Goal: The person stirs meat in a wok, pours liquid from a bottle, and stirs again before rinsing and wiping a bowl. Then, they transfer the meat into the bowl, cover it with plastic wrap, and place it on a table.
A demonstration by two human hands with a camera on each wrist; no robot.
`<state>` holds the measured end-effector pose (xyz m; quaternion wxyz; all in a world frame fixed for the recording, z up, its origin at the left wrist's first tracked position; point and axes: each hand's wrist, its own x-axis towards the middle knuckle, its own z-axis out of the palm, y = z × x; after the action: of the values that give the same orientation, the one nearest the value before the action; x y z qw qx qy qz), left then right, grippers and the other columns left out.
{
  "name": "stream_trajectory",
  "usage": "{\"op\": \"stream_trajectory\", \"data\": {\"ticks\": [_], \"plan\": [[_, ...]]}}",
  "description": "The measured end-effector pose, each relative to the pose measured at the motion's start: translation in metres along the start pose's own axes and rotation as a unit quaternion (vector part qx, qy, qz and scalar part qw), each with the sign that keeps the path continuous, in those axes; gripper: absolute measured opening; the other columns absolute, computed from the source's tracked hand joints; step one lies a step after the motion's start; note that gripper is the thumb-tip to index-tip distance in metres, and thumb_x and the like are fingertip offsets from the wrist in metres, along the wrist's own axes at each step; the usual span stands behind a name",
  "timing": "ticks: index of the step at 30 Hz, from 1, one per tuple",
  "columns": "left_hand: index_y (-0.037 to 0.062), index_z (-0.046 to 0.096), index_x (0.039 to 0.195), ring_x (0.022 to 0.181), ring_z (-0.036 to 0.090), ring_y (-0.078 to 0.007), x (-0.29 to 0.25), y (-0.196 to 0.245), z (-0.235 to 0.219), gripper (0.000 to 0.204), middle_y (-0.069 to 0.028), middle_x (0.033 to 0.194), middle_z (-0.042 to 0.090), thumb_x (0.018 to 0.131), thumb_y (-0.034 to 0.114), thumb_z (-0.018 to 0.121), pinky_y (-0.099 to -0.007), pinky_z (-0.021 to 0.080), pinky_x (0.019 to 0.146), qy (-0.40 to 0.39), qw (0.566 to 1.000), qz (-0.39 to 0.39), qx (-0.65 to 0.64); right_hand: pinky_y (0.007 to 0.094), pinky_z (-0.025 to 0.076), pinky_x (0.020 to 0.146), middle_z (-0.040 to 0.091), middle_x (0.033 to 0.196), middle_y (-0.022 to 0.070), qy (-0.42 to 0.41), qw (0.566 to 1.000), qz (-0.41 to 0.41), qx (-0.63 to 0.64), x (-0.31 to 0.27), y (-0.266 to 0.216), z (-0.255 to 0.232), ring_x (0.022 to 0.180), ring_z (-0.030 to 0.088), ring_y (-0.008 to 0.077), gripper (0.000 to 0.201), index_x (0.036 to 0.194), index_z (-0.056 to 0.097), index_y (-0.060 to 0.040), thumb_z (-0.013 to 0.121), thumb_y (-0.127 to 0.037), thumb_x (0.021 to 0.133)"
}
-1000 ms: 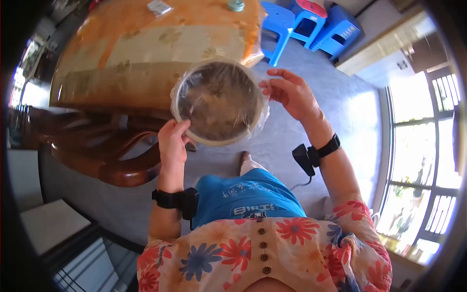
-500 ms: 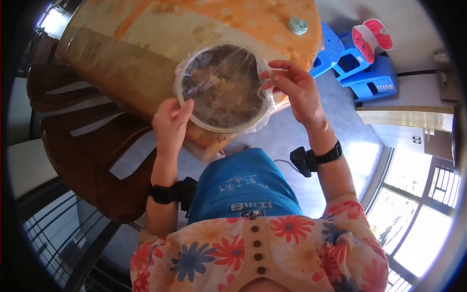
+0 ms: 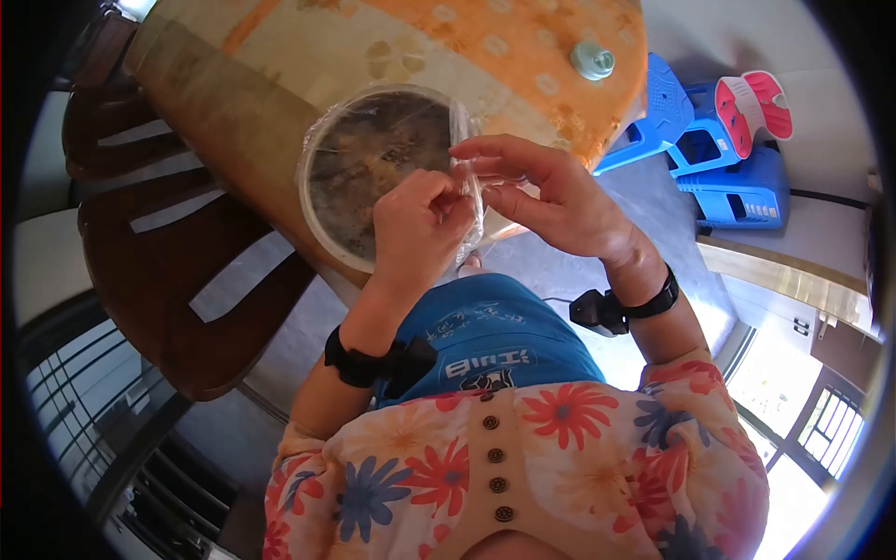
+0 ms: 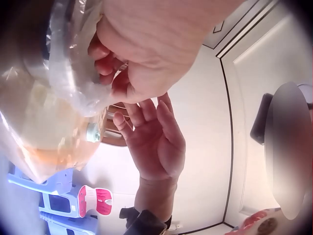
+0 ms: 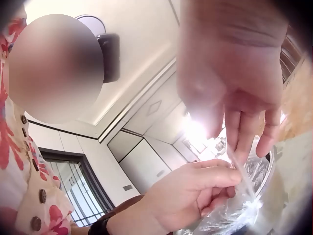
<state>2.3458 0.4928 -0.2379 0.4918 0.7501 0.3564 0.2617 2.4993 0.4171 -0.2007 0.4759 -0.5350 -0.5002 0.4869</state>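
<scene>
A round pale-rimmed bowl with dark brown food inside stands at the table's near corner. Clear plastic wrap covers it and is bunched along its right side. Over that side, my left hand pinches the bunched wrap between thumb and curled fingers. My right hand is just to the right, its extended fingers at the wrap's edge. In the left wrist view the right hand shows an open palm with fingers apart. The right wrist view shows the left hand gripping the wrap below the right fingers.
A patterned orange and cream cloth under clear plastic covers the table. A pale green bottle stands near its far right side. Blue plastic stools and a pink-and-white stool are at right. Brown wooden chairs stand at left.
The bowl has moved from being held in front of the body to the table corner. My left hand has left its left rim and crossed to the wrap on the right side.
</scene>
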Motion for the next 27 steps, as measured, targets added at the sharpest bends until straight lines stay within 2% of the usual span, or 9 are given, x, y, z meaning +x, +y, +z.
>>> {"op": "stream_trajectory", "data": {"ticks": [4,8,10,11,13,17,18,22,27], "plan": [[0.0033,0.061,0.076,0.057,0.056,-0.0164,-0.007,-0.001,0.008,0.012,-0.0084,0.066,0.056,0.068,0.009,0.066,-0.0251,0.044,0.054,0.006,1.000,-0.004,0.030,0.0255,0.040,0.079,0.056,0.110,0.0029,-0.057,0.998,0.008,-0.009,-0.004,-0.002,-0.008,0.105,0.052,0.0136,0.040,0.121,0.046,-0.0062,0.055,-0.010,0.082],[0.0021,0.060,0.078,0.059,0.056,-0.0137,-0.007,0.009,0.014,0.011,-0.0069,0.068,0.057,0.072,0.009,0.064,-0.0244,0.044,0.055,0.041,0.995,0.002,0.096,0.0228,0.039,0.073,0.057,0.108,0.0018,-0.065,0.994,-0.072,-0.059,-0.005,-0.001,-0.014,0.096,0.054,0.0107,0.038,0.119,0.049,-0.0067,0.056,-0.012,0.082],[0.0008,0.059,0.079,0.064,0.055,-0.0106,-0.010,0.005,0.015,0.008,-0.0054,0.069,0.058,0.073,0.005,0.061,-0.0240,0.044,0.057,0.029,0.989,-0.048,-0.140,0.0219,0.040,0.072,0.058,0.105,0.0018,-0.062,0.996,-0.038,-0.054,-0.001,0.002,-0.025,0.093,0.054,0.0097,0.034,0.115,0.052,-0.0062,0.056,-0.012,0.082],[0.0008,0.059,0.079,0.064,0.055,-0.0106,-0.011,0.007,0.016,0.008,-0.0054,0.069,0.058,0.073,0.005,0.061,-0.0240,0.044,0.057,0.032,0.988,-0.049,-0.139,0.0210,0.040,0.070,0.059,0.101,0.0018,-0.056,0.997,-0.004,-0.049,0.001,0.003,-0.030,0.089,0.055,0.0087,0.030,0.112,0.054,-0.0057,0.056,-0.012,0.082],[0.0001,0.057,0.078,0.069,0.054,-0.0087,-0.012,0.013,0.013,0.005,-0.0065,0.073,0.059,0.074,0.002,0.059,-0.0231,0.043,0.061,0.029,0.911,-0.181,-0.370,0.0203,0.040,0.068,0.060,0.097,0.0020,-0.025,0.998,-0.010,-0.051,0.002,0.020,-0.040,0.086,0.054,0.0074,0.026,0.108,0.057,-0.0053,0.056,-0.010,0.082],[0.0010,0.054,0.074,0.072,0.053,-0.0120,-0.017,0.008,0.011,0.002,-0.0096,0.077,0.058,0.074,0.002,0.055,-0.0239,0.040,0.065,0.054,0.874,-0.209,-0.436,0.0179,0.039,0.058,0.059,0.077,-0.0006,0.018,0.998,0.021,-0.058,-0.002,0.033,-0.038,0.067,0.049,0.0027,0.017,0.098,0.061,-0.0041,0.055,-0.007,0.082],[0.0018,0.052,0.073,0.069,0.052,-0.0138,-0.016,0.005,0.009,0.004,-0.0097,0.076,0.057,0.075,0.005,0.053,-0.0249,0.040,0.065,0.036,0.861,-0.175,-0.477,0.0175,0.038,0.055,0.057,0.073,-0.0021,0.012,0.997,0.037,-0.063,-0.004,0.037,-0.037,0.062,0.047,0.0020,0.017,0.097,0.061,-0.0039,0.055,-0.007,0.082],[0.0040,0.048,0.072,0.062,0.047,-0.0180,-0.011,0.004,0.003,0.008,-0.0082,0.068,0.052,0.077,0.010,0.049,-0.0284,0.038,0.063,0.009,0.809,-0.150,-0.568,0.0169,0.037,0.052,0.054,0.068,-0.0035,0.003,0.996,0.001,-0.094,-0.001,0.044,-0.030,0.058,0.044,0.0012,0.015,0.094,0.062,-0.0040,0.055,-0.007,0.081],[0.0059,0.045,0.076,0.055,0.041,-0.0133,-0.012,-0.006,-0.008,0.009,-0.0020,0.059,0.040,0.078,0.014,0.048,-0.0267,0.032,0.051,-0.001,0.757,-0.187,-0.626,0.0175,0.038,0.051,0.056,0.068,-0.0016,0.012,0.995,0.006,-0.097,0.002,0.044,-0.020,0.059,0.046,0.0021,0.015,0.093,0.061,-0.0029,0.056,-0.007,0.080]]}}
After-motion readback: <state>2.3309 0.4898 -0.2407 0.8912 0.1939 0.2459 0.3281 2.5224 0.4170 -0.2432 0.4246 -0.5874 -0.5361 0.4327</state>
